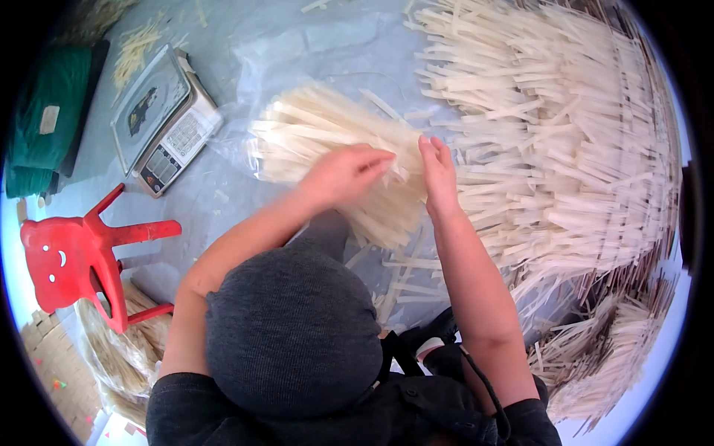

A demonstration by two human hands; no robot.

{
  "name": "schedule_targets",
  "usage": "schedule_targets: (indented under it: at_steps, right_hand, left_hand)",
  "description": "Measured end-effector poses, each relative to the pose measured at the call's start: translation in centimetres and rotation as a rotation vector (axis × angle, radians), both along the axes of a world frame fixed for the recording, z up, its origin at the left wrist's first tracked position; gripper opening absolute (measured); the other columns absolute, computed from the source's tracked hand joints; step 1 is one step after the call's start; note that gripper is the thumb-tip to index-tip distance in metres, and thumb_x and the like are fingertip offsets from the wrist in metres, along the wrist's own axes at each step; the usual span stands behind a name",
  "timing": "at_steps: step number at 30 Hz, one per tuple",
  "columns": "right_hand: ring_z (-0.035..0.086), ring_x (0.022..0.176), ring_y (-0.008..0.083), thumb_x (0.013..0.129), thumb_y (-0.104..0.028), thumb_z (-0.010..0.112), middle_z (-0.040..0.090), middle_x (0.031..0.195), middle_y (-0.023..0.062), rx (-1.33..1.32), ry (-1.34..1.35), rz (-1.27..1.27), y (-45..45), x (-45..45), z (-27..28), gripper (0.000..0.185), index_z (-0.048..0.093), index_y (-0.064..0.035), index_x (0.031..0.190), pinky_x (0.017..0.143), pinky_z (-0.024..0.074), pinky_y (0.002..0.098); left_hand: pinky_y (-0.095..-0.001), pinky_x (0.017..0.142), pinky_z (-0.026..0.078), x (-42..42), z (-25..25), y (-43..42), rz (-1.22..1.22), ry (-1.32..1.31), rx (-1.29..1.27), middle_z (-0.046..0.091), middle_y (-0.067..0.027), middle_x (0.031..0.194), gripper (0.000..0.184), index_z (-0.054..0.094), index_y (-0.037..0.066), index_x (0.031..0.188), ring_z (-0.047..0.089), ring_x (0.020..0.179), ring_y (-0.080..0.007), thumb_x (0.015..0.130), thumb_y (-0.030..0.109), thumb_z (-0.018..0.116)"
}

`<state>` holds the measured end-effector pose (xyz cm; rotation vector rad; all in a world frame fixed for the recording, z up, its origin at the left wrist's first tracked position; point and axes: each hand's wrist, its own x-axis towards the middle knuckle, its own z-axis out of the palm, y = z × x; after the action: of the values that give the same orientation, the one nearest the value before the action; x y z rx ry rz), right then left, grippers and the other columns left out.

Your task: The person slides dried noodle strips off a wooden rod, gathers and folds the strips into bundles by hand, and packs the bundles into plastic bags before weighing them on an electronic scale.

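A loose bundle of pale, flat, dried-looking strips (320,126) lies fanned out in front of me, its left end by clear plastic. Over the bundle's middle is my left hand (348,176), slightly blurred, with its fingers drawn together. Whatever they may pinch is too small to make out. My right hand (439,172) stands at the bundle's right end, fingers extended and palm turned toward the strip ends. Whether that palm touches them I cannot tell.
A large heap of similar strips (550,134) fills the right side. On the left are a digital scale (175,149), a red stool (74,256) on its side and green wrapped material (56,104). A filled clear bag (123,349) sits below the stool.
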<state>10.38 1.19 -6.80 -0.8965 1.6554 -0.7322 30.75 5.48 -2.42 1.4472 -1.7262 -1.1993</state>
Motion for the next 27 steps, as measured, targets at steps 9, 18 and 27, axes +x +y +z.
schedule_targets:
  at_steps: [9, 18, 27]
  right_hand:
    - [0.046, 0.125, 0.0244, 0.095, -0.053, 0.046, 0.047, 0.138, 0.0097, 0.253, -0.460, -0.265, 4.3, -7.6, -3.0, 0.064, 0.041, -0.0074, 0.139, 0.106, 0.0321, 0.0342]
    - [0.040, 0.132, 0.0253, 0.094, -0.059, 0.043, 0.040, 0.145, 0.0142, 0.254, -0.514, 0.027, 2.4, -3.0, 1.4, 0.079, 0.029, -0.0027, 0.147, 0.110, 0.0298, 0.0375]
    - [0.031, 0.138, 0.0269, 0.091, -0.062, 0.046, 0.035, 0.149, 0.0155, 0.182, -0.367, 0.177, -4.7, -1.7, -4.4, 0.084, 0.030, -0.0018, 0.147, 0.112, 0.0243, 0.0380]
  left_hand:
    - [-0.0331, 0.098, 0.041, 16.5, -8.6, 0.0, 0.899, 0.280, 0.264, 0.061, -0.0078, 0.121, 0.049, 0.058, 0.007, 0.127, 0.057, 0.110, -0.0196, 0.096, 0.044, 0.050]
    - [-0.0437, 0.102, 0.036, 19.1, -3.1, 3.8, 0.487, 0.302, 0.952, 0.046, -0.0124, 0.141, 0.079, 0.037, 0.009, 0.144, 0.043, 0.128, -0.0260, 0.091, 0.067, 0.040]
    - [-0.0494, 0.113, 0.018, 17.7, -7.0, -2.9, 0.529, 0.023, 0.625, 0.036, -0.0122, 0.150, 0.084, 0.034, 0.010, 0.147, 0.028, 0.140, -0.0280, 0.088, 0.069, 0.042]
